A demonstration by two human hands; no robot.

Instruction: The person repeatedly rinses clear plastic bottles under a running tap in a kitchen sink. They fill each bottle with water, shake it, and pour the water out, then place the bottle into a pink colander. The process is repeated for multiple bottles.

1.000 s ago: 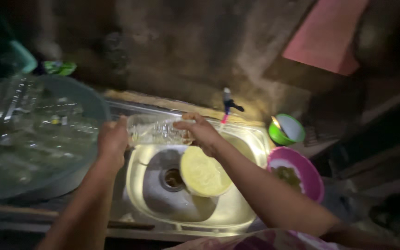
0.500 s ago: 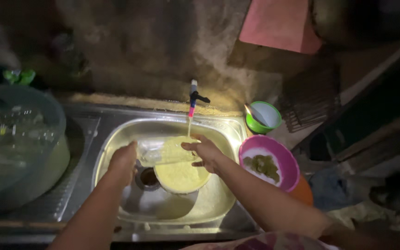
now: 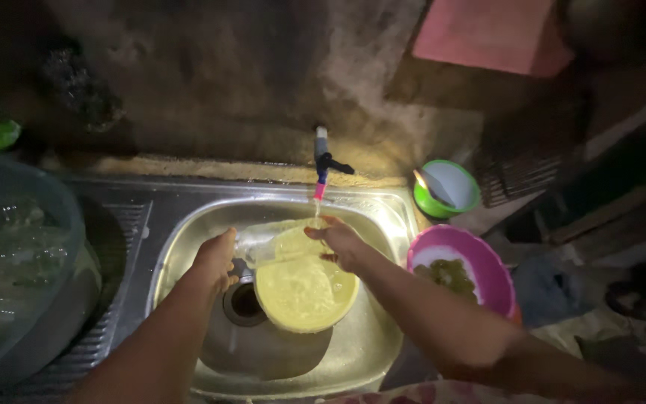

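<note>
A clear glass tumbler (image 3: 271, 243) lies sideways over the steel sink (image 3: 188, 232), under the tap (image 3: 321, 161), with a thin stream of water falling at its mouth end. My left hand (image 3: 214, 258) grips its base end. My right hand (image 3: 342, 243) holds its mouth end. Below the glass a yellow bowl (image 3: 304, 292) of soapy water sits in the sink, beside the drain (image 3: 244, 303).
A large clear tub (image 3: 16, 262) with glassware rests on the left drainboard. A pink bowl (image 3: 461, 265) with greenish food stands right of the sink. A green bowl (image 3: 448, 187) with a utensil sits behind it. A rough wall rises behind the tap.
Both hands carried the glass from over the drainboard rim to under the tap, above the yellow bowl. The camera view swung right and centred on the sink.
</note>
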